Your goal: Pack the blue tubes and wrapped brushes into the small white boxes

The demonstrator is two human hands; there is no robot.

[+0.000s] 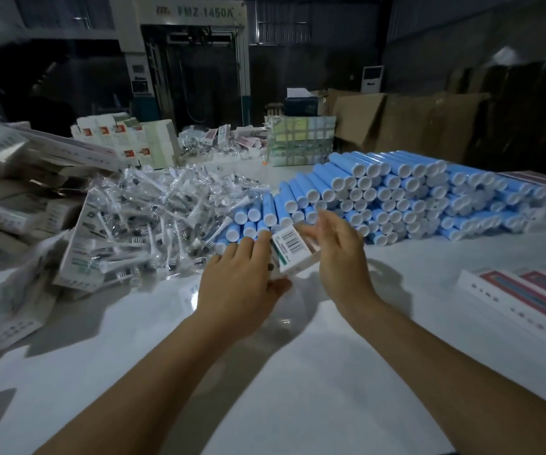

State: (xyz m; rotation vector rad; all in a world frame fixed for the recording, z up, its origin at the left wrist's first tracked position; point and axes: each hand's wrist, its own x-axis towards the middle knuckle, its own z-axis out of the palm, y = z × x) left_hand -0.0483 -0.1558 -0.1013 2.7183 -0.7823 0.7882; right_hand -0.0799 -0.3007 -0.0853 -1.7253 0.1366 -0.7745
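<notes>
A small white box (293, 249) with a barcode label and a green stripe is held above the white table (297, 372) at the centre. My left hand (242, 284) grips it from the left, thumb under its lower edge. My right hand (340, 254) is at the box's right end with its fingers curled loosely over it. Just behind lies a big stack of blue tubes (396, 195) with white caps. A heap of wrapped brushes (163, 211) in clear film lies to the left of the tubes.
Several small white boxes (5, 257) are piled at the left edge. Flat white packs with red prints (534, 293) lie at the right. More boxes (127, 139), a wrapped bundle (301, 139), brown cartons (412, 123) and a machine (192, 60) stand behind.
</notes>
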